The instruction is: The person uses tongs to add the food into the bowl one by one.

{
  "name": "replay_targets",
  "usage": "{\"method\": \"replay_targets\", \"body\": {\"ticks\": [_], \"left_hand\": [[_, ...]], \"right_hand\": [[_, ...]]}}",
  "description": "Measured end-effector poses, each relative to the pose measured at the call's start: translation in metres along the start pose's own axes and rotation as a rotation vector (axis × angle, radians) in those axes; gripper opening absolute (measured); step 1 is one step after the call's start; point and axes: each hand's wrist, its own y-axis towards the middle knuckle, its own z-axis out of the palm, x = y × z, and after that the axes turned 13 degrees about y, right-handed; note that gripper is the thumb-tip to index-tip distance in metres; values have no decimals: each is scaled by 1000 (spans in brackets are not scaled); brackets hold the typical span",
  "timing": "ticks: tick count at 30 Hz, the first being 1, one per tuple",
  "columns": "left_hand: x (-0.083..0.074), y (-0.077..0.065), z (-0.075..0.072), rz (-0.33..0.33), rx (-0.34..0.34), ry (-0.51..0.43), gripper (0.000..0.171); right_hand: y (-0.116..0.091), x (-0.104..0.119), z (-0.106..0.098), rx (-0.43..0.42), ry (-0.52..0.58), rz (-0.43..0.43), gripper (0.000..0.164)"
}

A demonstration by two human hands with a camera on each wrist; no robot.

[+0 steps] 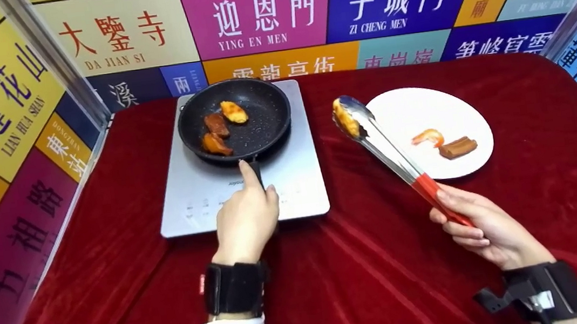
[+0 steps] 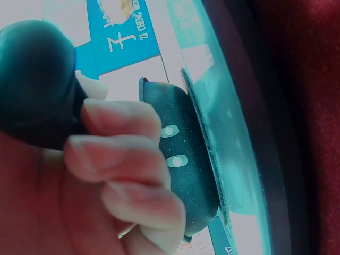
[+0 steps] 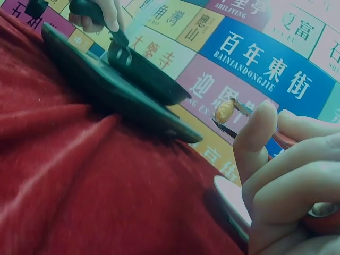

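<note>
My left hand (image 1: 246, 218) grips the handle of a black frying pan (image 1: 265, 124), index finger stretched along it toward the rim. The left wrist view shows fingers curled round the dark handle (image 2: 34, 85). Inside the pan lie a yellow oval food piece (image 1: 234, 112), a reddish-brown chunk (image 1: 217, 125) and an orange-brown chunk (image 1: 215, 144). My right hand (image 1: 491, 228) holds metal tongs (image 1: 390, 153) by their red grips. Between the tong tips sits a browned yellow food piece (image 1: 344, 117), at the left edge of a white plate (image 1: 440, 106) in the head view.
Under the pan is a silver induction cooktop (image 1: 180, 209). On the plate lie a shrimp (image 1: 430, 138) and a ridged brown piece (image 1: 458, 147). A dark red velvet cloth (image 1: 345, 280) covers the table. Behind stands a wall of colourful lettered panels (image 1: 260, 13).
</note>
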Motion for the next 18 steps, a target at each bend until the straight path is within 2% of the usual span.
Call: {"method": "replay_targets", "body": {"ticks": [5,12,18], "left_hand": [[-2,0,0,4,-8,6,67],[-4,1,0,16,-10,15,68],[-1,2,-1,1,-4,25,68]], "right_hand": [[10,1,9,10,-5,-15,33],[23,-3,21,74,24,-22,30],[43,-8,31,41,-41,-17,29]]}}
